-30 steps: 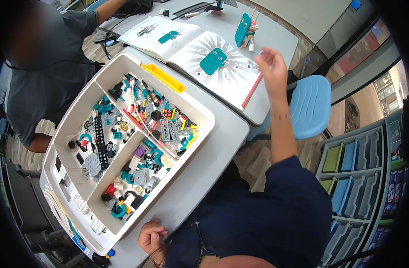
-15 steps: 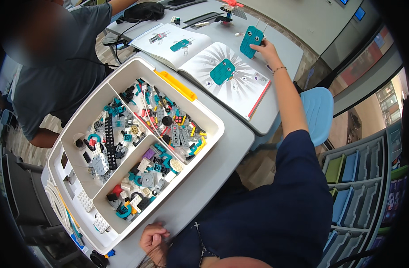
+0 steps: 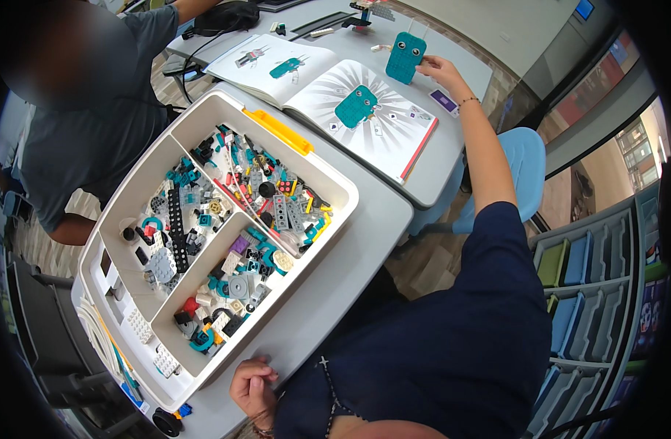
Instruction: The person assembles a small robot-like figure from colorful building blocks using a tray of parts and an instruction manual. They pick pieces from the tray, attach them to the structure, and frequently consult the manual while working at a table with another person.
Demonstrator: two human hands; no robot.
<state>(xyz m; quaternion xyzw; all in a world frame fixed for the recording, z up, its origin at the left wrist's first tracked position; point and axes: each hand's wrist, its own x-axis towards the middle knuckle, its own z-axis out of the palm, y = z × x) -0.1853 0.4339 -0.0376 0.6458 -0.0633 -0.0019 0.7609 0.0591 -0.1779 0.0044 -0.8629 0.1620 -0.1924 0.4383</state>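
A teal toy-brick figure (image 3: 404, 63) with two round eyes and thin light antennae stands upright over the far part of the table. Its right edge is gripped by my right hand (image 3: 442, 75), with that arm stretched out. By the table's near edge, beside the bin, rests my left hand (image 3: 252, 388), its fingers curled and nothing visible in them. An open instruction book (image 3: 416, 152) lies between the figure and the bin; its right page pictures a similar teal figure. The white sorting bin (image 3: 334, 164) holds many mixed bricks in its compartments.
A person in a grey shirt (image 3: 86, 139) is on the left past the bin. A purple card (image 3: 445, 102) lies below my right hand. A brick model (image 3: 364, 16) and black pouch (image 3: 229, 18) sit at the back. A blue chair (image 3: 526, 172) and tray shelves (image 3: 591, 293) are right.
My right hand has turned the figure more upright and face-on. A white arm-like piece now shows at its left side, and the purple card has come into fuller view. My left hand stays put.
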